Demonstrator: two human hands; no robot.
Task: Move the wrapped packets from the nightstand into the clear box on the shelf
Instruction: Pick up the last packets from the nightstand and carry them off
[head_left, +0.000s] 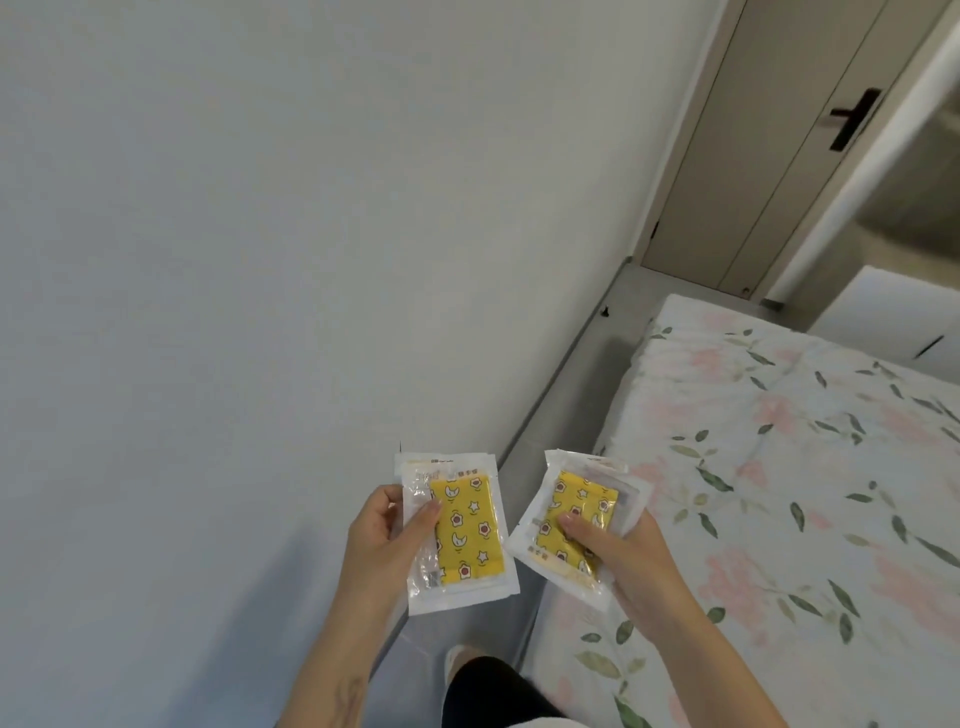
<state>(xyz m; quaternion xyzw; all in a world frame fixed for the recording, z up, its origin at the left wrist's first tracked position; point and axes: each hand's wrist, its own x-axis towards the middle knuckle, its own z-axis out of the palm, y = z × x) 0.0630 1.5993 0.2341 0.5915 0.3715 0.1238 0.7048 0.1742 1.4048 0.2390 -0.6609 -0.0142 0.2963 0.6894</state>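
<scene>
My left hand (382, 540) grips a clear-wrapped packet (470, 530) with a yellow star-and-moon patterned insert, thumb on its front. My right hand (631, 558) holds a small stack of like packets (576, 512), thumb pressed on the top one. Both are held up in front of me, side by side and apart, above the narrow gap between wall and bed. Neither the nightstand nor the clear box nor the shelf is in view.
A plain white wall (260, 260) fills the left. A bed with a floral sheet (779, 493) lies at the right, with a grey floor strip (582, 364) between it and the wall. A beige door (789, 145) with a black handle stands at the far end.
</scene>
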